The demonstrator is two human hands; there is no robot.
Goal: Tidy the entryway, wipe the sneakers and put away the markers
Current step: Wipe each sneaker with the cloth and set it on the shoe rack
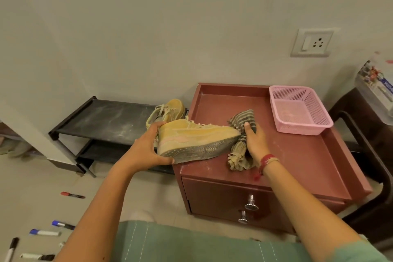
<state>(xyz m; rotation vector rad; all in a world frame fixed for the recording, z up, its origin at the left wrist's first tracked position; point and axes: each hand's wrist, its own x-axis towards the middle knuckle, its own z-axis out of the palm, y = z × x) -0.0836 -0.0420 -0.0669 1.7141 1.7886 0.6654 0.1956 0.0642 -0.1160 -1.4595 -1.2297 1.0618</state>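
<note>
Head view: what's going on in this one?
A person's left hand holds a tan sneaker by its heel, tilted over the red cabinet, while the right hand grips a striped cloth at its toe. The other sneaker sits on the black rack. Markers lie on the floor; the pink basket holds none.

Nothing here can be read. The clear packet [380,89] at the right edge has colourful print and a blue strip with white lettering, but it is too blurred and too close to the frame's edge to make out. The barrels of the markers [44,233] on the floor show no legible label.
</note>
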